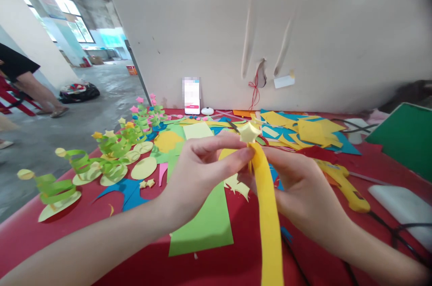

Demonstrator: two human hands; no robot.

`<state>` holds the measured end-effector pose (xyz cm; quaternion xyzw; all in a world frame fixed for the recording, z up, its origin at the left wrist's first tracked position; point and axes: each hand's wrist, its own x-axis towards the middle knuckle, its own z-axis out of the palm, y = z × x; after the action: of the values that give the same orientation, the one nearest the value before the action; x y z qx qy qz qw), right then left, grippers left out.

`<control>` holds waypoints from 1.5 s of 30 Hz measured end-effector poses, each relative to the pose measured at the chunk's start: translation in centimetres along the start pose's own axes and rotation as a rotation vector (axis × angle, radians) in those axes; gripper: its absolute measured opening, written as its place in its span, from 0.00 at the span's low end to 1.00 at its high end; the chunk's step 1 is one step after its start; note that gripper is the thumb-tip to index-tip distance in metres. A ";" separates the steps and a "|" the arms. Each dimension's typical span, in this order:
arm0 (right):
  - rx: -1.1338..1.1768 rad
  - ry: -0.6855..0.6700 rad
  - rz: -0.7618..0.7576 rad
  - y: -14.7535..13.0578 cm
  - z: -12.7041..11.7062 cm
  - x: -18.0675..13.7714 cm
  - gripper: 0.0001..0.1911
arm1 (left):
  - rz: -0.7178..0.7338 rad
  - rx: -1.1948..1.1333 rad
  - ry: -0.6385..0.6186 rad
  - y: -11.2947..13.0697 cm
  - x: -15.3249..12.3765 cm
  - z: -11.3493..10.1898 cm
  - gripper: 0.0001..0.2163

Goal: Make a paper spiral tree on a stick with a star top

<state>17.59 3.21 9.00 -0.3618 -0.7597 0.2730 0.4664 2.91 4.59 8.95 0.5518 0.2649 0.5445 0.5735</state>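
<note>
Both of my hands meet above the red table (30,236). My left hand (199,166) pinches the top of a long yellow paper strip (270,218) between thumb and fingers. A small pale yellow paper star (249,132) sits at the strip's upper end, just above the fingertips. My right hand (303,187) is closed around the strip from behind and from the right. The strip hangs down toward the lower edge of the view.
A green paper sheet (205,220) lies under my hands. Several green spiral paper trees (84,164) stand at the left. Yellow and blue scraps (313,133) lie at the back, a yellow glue gun (344,184) at the right, a phone (191,95) against the board. A person stands far left.
</note>
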 end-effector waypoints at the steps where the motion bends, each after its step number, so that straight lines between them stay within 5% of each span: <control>1: -0.006 0.004 0.006 0.0 0.0 0.0 0.04 | 0.010 -0.003 -0.009 0.0 0.0 0.0 0.03; 22: 0.031 -0.005 -0.009 -0.5 0.2 -0.1 0.08 | -0.047 -0.108 -0.031 0.1 -0.2 0.0 0.04; 45: -0.114 0.151 -0.098 0.1 1.2 -1.0 0.05 | -0.094 -0.189 -0.019 0.1 -0.2 0.5 0.02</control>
<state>16.77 2.37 7.96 -0.3698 -0.7533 0.1783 0.5138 3.27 4.22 9.08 0.4872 0.2324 0.5346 0.6503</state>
